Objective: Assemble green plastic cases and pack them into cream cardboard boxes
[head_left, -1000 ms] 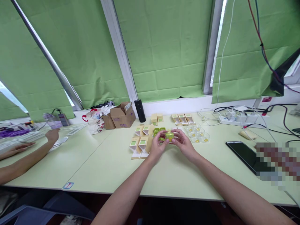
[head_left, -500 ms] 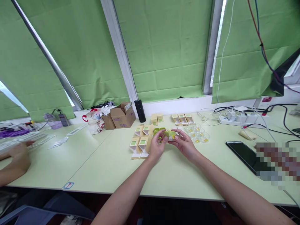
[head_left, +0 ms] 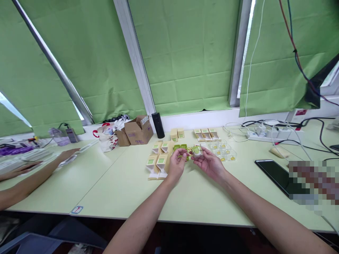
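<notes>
From left to right: a co-worker's forearm (head_left: 34, 180) lies well to the left of the person's hands. Open cartons (head_left: 161, 162) with green panels stand just left of the left hand (head_left: 178, 164), whose fingers are curled; whether they grasp anything cannot be told. Green cases (head_left: 180, 146) lie just beyond its fingertips, partly hidden. The small green-topped case (head_left: 196, 151), in front of the left fingertips, is grasped at the fingertips of the right hand (head_left: 212, 167). Beyond the right hand stands a row of cartons (head_left: 206, 134); near its far right side lie clear cups (head_left: 225, 152) with yellow centres, and well to its right a phone (head_left: 274, 173). The step in hand is judged to be the handling of this single case; the next move calls for a steady, light pinch by the right hand, with the left near enough to support it.
</notes>
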Tool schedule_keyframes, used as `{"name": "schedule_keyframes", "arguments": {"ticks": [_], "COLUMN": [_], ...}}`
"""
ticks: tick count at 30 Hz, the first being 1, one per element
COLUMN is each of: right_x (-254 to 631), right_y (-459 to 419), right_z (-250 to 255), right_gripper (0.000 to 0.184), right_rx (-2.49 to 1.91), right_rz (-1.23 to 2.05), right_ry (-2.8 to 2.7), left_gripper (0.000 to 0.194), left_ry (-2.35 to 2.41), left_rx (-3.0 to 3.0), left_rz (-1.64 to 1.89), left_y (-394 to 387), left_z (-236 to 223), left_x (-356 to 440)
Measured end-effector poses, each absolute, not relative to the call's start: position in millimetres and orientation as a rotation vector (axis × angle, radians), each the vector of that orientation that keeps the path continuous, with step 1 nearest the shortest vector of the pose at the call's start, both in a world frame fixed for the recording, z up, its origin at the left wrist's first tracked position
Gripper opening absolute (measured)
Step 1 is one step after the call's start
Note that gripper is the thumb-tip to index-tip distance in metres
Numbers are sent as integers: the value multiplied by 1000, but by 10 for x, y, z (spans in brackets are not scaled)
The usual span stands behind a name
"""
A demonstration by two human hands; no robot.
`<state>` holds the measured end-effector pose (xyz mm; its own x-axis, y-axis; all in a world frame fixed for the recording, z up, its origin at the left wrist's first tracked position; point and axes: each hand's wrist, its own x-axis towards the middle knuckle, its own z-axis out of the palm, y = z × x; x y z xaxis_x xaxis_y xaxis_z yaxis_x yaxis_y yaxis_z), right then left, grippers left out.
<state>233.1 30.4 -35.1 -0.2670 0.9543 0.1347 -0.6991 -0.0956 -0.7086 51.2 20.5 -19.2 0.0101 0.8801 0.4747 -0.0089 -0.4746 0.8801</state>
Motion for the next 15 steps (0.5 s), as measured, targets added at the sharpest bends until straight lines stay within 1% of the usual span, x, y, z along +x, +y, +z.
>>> {"name": "schedule_keyframes", "arguments": {"ticks": [5,15], "right_x": [2337,2297], "right_y": [255,255], "right_z": [-293,-276], "right_gripper": [44,67], "right_rx": [-428,-515], "right_rz": [1632,1416], "right_ry": [-806,-913], "left_gripper": [48,66], "left_ry": [932,849], "left_rx": [1551,1647], "left_rz": [1528,1443], "left_y": [227,232], "left_z": [-212,-265], "left_x": [522,497]}}
